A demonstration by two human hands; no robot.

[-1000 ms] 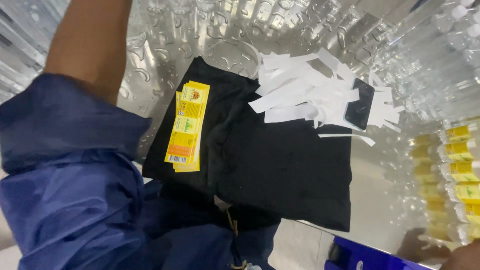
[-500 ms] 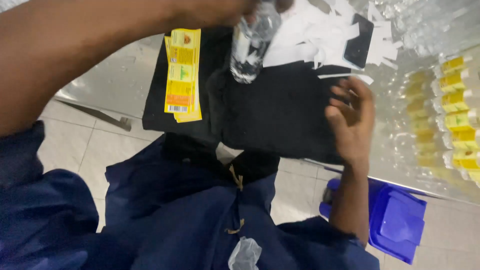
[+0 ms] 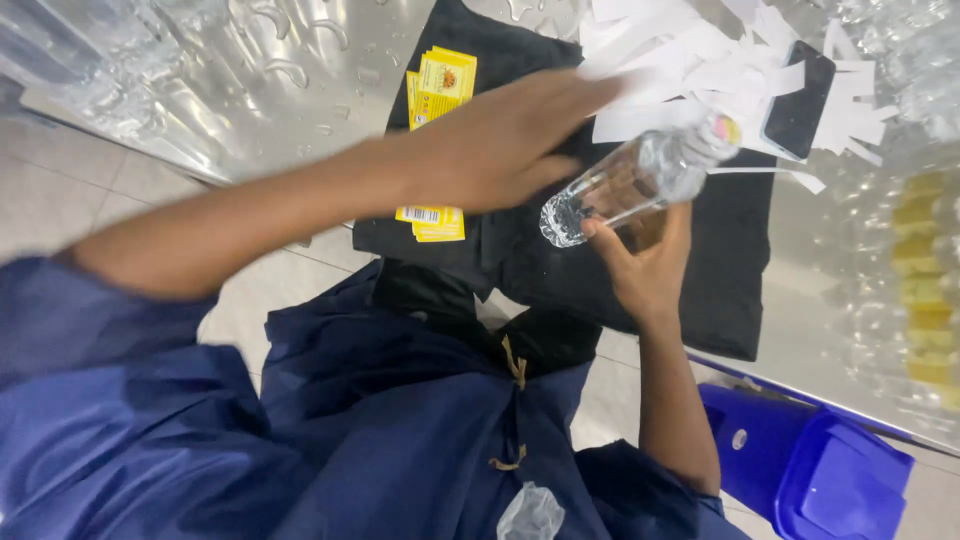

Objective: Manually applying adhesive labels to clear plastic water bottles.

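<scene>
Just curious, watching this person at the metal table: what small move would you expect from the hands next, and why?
Probably the left hand reaches for the yellow labels lying right under it on the black cloth. The right hand holds a clear bottle that looks bare, while bottles at the right edge show yellow bands.

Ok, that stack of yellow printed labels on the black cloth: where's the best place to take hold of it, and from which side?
Probably the near short end of the stack of yellow printed labels, which pokes out below the left hand near the edge of the black cloth. Come from the person's side and pinch there: the stack lies flat, and the hand covers its middle.
</scene>
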